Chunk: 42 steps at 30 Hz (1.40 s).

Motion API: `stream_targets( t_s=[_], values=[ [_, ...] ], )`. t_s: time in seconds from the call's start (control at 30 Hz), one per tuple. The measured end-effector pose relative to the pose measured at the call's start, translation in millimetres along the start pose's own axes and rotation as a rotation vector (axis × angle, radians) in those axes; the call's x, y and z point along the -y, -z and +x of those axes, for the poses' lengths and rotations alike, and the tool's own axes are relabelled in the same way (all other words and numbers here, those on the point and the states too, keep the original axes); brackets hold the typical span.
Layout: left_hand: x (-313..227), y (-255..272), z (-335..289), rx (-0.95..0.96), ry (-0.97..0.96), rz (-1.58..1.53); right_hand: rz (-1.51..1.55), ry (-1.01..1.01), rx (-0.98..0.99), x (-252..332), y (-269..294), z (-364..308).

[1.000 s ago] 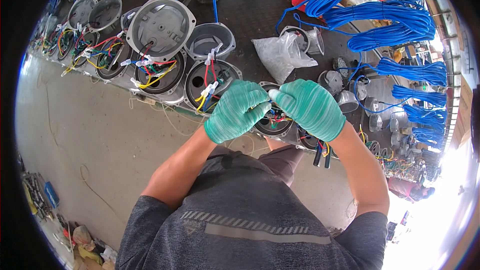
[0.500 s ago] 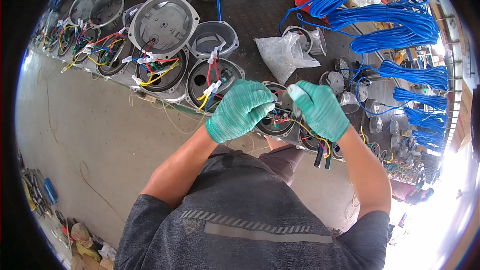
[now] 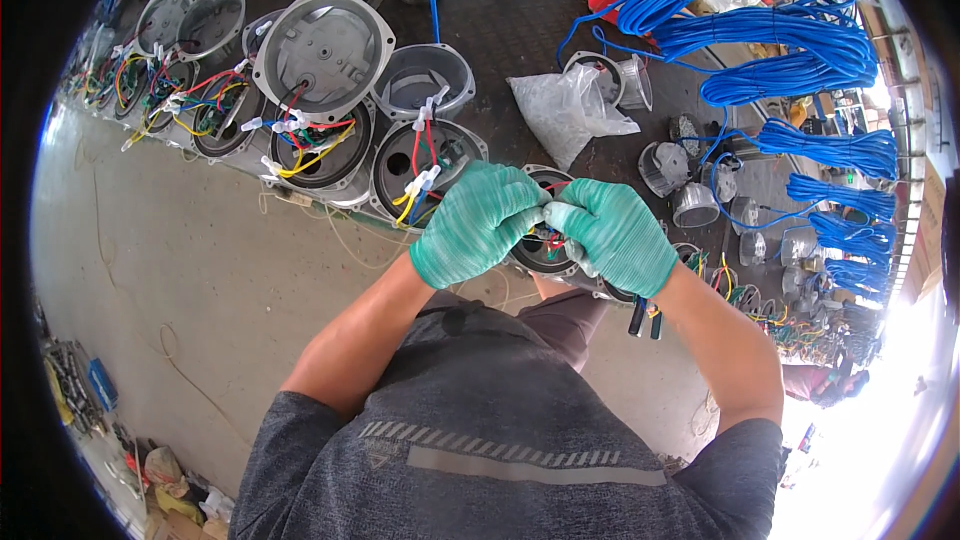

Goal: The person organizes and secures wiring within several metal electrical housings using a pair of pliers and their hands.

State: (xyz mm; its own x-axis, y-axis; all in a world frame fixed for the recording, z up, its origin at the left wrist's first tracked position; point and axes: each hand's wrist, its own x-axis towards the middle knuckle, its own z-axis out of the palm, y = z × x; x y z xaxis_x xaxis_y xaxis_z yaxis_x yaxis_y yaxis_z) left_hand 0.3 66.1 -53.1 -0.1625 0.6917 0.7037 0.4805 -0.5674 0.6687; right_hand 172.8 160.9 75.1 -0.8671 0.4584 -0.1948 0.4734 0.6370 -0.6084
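Observation:
Both my hands wear green knit gloves with pale fingertips. My left hand (image 3: 482, 223) pinches thin wires, whose ends are mostly hidden by the fingers. My right hand (image 3: 618, 238) is closed at the same spot, fingertips against those of the left; a red wire (image 3: 558, 184) runs into its grip. Below them sits an open round grey metal housing (image 3: 540, 258) with a dark inside and small coloured wires, partly covered by my hands. Left of it stands another housing (image 3: 392, 202), where red and yellow wires end in white connectors (image 3: 424, 180).
More housings (image 3: 325, 55) line the bench edge leftward, some lids tipped up. A clear plastic bag (image 3: 570, 115) of small pale parts lies beyond my hands. Blue cable coils (image 3: 780, 45) fill the right side. Black-handled pliers or a similar tool (image 3: 645, 318) stick out at the bench edge.
My right hand has moved left and slightly down, bringing its fingertips against the left hand's. The left hand has barely moved. The yellow wire beneath the right hand is now mostly covered.

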Motion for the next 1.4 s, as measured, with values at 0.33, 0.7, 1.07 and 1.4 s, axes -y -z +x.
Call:
stream_targets(
  t_s=[0.33, 0.7, 1.07, 1.4],
  values=[
    [-1, 3, 0, 0.057, 0.067, 0.053, -0.639, 0.573, 0.033, -10, 23, 17],
    [-7, 4, 10, 0.139, 0.14, 0.091, 0.125, -0.179, -0.023, -11, 13, 3],
    [-6, 3, 12, 0.119, 0.093, 0.047, -0.463, -0.167, 0.042, -233, 53, 150],
    [-4, 2, 11, 0.118, 0.127, 0.046, -1.089, -0.089, 0.305, -365, -33, 232]
  ],
)
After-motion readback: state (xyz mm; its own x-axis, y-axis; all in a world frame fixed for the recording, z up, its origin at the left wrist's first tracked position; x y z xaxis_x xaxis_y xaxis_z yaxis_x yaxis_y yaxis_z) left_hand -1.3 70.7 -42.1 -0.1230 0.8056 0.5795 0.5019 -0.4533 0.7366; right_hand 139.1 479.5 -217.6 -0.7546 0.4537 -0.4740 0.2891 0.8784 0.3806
